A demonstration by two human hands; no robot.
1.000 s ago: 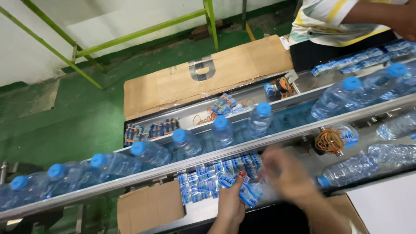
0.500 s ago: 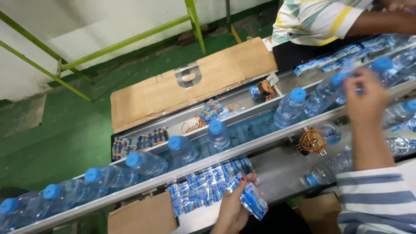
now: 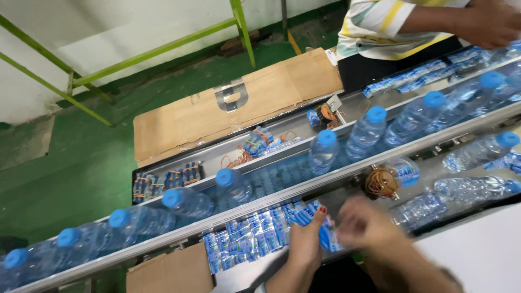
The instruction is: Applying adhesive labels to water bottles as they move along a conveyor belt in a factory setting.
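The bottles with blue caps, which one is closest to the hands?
The upright bottle on the belt just beyond the left hand and blurred right hand; other upright bottles stand farther along the line.

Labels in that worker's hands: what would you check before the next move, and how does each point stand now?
1. Left hand grips the blue-and-white labels: ok.
2. Right hand placed on the labels: cannot tell, it is blurred.
3. Label stock lying beside the hands: ok.
4. Capped bottles upright on the conveyor: ok.
5. Co-worker's hand apart from the person's own hands: ok.
6. Rubber bands within sight on the shelf: ok.
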